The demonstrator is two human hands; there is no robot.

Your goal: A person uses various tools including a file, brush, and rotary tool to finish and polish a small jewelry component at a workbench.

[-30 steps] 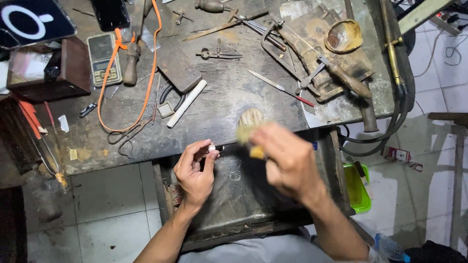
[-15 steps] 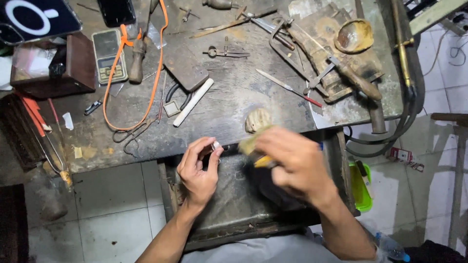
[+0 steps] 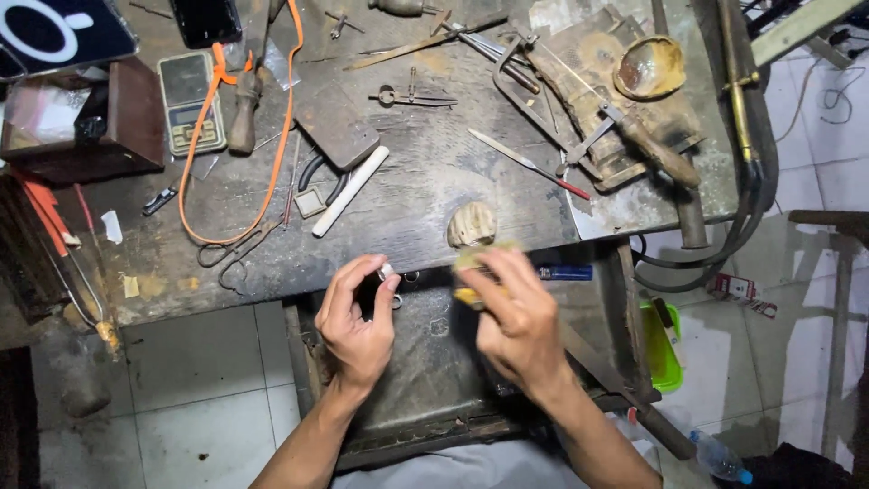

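Left hand [image 3: 356, 321]: at 7 o'clock of the scene centre, fingers [image 3: 367, 270] closed narrowly, pinching a small silvery piece [image 3: 386, 272] between thumb and forefinger.
Small silvery piece: held just off the front edge of the worktop [image 3: 407, 195], above the dark metal tray [image 3: 425, 362] below it; too small to tell its exact form, possibly a ring.
Right hand [image 3: 518, 321]: at 5 o'clock, fingers curled around a yellowish pad [image 3: 475, 258], perhaps a strip of abrasive or a polishing block; blurred, so its kind stays uncertain.
Relation: pad and piece lie just beside each other, the pad at 3 o'clock of the piece; contact cannot be told.
Step in hand: judged to be rubbing or polishing the piece with the pad.
Next move calls for: a firm pinch on the piece and short, light strokes, with the tray underneath to catch a slip.
Ribbed tan lump [image 3: 472, 223]: on the worktop edge, at 12 o'clock of the right hand.
Blue pen-like tool [image 3: 563, 272]: at 3 o'clock of the pad.
White stick [image 3: 350, 190]: on the worktop, at 11 o'clock of the left hand.
Pocket scale [image 3: 189, 101], orange cord [image 3: 272, 118]: far left, at 10 o'clock.
Dividers [image 3: 412, 95], red-tipped file [image 3: 529, 164]: at 12 to 1 o'clock.
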